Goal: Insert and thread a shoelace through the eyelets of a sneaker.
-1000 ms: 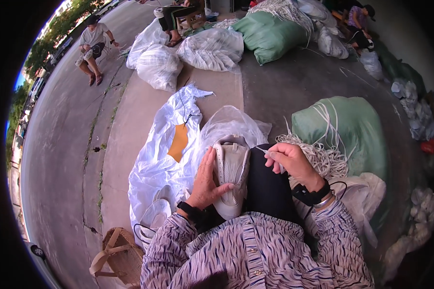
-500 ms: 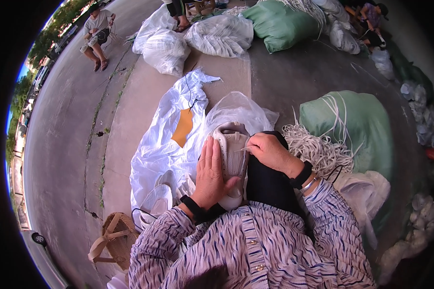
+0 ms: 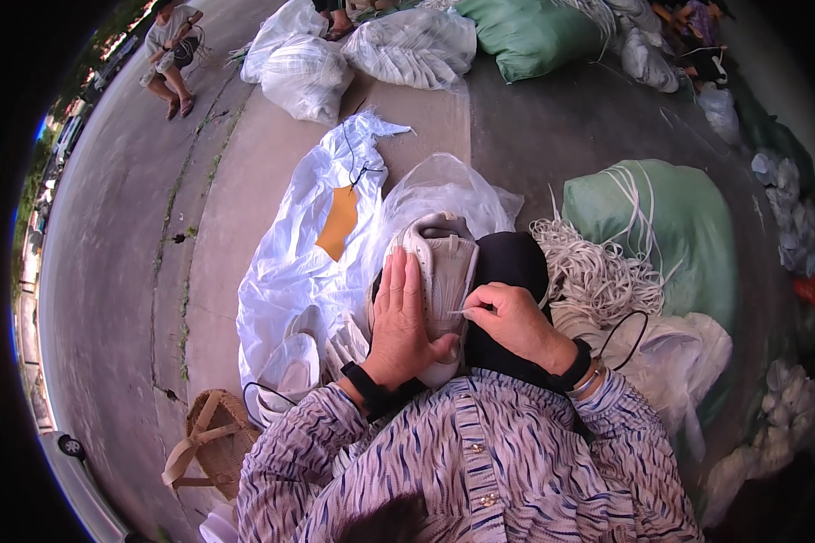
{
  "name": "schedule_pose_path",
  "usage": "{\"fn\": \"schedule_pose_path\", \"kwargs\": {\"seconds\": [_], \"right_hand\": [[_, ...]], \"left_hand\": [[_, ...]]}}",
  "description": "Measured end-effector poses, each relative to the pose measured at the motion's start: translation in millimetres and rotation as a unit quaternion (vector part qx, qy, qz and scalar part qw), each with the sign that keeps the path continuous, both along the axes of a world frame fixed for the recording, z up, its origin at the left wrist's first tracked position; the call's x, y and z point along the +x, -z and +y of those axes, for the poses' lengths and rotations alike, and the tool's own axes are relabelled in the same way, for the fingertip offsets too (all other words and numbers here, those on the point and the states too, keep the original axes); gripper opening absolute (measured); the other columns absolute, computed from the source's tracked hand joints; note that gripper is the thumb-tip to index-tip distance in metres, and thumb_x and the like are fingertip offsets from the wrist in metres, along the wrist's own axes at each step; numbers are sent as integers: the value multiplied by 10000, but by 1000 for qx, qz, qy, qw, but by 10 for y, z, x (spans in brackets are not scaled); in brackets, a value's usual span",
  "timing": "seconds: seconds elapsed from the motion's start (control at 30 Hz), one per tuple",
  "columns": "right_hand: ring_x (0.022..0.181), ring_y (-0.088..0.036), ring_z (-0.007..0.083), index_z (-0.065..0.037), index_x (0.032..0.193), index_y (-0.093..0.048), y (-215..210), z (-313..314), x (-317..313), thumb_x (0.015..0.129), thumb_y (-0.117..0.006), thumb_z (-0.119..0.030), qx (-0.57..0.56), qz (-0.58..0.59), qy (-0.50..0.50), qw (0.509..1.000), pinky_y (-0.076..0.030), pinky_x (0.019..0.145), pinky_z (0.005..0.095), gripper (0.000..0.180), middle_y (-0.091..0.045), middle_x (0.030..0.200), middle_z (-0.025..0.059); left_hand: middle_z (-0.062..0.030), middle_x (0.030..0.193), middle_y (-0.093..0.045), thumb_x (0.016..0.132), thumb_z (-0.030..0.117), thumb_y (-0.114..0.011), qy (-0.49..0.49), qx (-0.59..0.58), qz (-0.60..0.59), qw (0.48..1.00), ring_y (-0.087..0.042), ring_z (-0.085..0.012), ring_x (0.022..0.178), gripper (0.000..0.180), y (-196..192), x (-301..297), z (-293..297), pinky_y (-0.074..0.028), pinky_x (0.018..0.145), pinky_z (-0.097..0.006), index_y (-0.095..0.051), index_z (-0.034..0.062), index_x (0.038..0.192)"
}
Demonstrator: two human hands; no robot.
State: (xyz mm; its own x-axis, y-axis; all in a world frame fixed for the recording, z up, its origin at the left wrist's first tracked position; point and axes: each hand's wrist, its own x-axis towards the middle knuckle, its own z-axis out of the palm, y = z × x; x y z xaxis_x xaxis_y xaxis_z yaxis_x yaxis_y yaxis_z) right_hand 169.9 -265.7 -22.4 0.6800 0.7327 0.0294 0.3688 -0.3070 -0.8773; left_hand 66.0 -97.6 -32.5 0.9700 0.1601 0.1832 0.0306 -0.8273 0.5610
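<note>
Left hand [image 3: 398,321], thumb wide, lies on pale shoe [image 3: 445,276]; right hand [image 3: 514,323] pinches, apparently, a lace [image 3: 456,313].

Daylight, soft and diffuse, stronger from the open left. Pavement [image 3: 118,317] there evenly lit, faintly purple; far-left rim washed out near white. White sheet [image 3: 281,244] bright and bluish, creases readable; clear plastic bag [image 3: 444,176] picks up thin glints. Right side dims, the small bags [image 3: 783,398] along that edge sinking into murk. Dark trouser leg [image 3: 509,258] almost black, folds hard to read. Shoe [image 3: 450,271] tolerably sharp (thin white cord [image 3: 454,313] at the right fingers [image 3: 489,297] barely separates from it). Fisheye bend heavy: car [image 3: 86,471] at lower left stretched into an arc, black vignette all round.
</note>
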Motion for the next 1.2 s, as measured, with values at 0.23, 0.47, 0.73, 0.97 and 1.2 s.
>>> {"fn": "schedule_pose_path", "kwargs": {"seconds": [0.23,0.47,0.73,0.97,1.2], "right_hand": [[606,-593,147,-2,822,-613,49,37,-89,783,-640,-59,-36,-34,41,998,-455,564,273,74,-618,691,87],[553,-570,119,-5,802,-593,49,94,-151,791,-637,-57,-37,21,54,998,-436,518,273,69,-586,618,59],[589,-639,221,-17,793,-529,107,151,-165,799,-581,-33,-22,138,72,988,-480,528,334,56,-586,614,108],[554,-635,202,-15,780,-531,151,163,-248,804,-572,-18,35,77,76,994,-481,508,315,47,-586,613,101],[563,-639,205,-20,785,-543,135,204,-289,798,-584,-17,21,86,106,990,-484,516,307,44,-602,627,97]], "left_hand": [[-214,1476,-187,742,176,-710,55,-132,-51,988,-208,-367,1359,844,55,55,271,-207,1093,-425,-230,42,1422],[-194,1410,-283,692,136,-722,-7,-123,-40,992,-284,-362,1298,877,5,78,205,-230,1081,-421,-230,46,1412],[-185,1379,-328,631,182,-711,-20,-88,-18,996,-344,-374,1228,911,50,114,230,-341,1013,-428,-252,90,1413],[-170,1380,-346,641,200,-692,-21,-96,-41,994,-359,-362,1223,880,106,128,250,-322,1023,-417,-276,91,1408],[-164,1383,-351,638,205,-692,-15,-108,-38,993,-364,-355,1222,883,129,114,290,-316,1024,-411,-279,89,1410]]}}
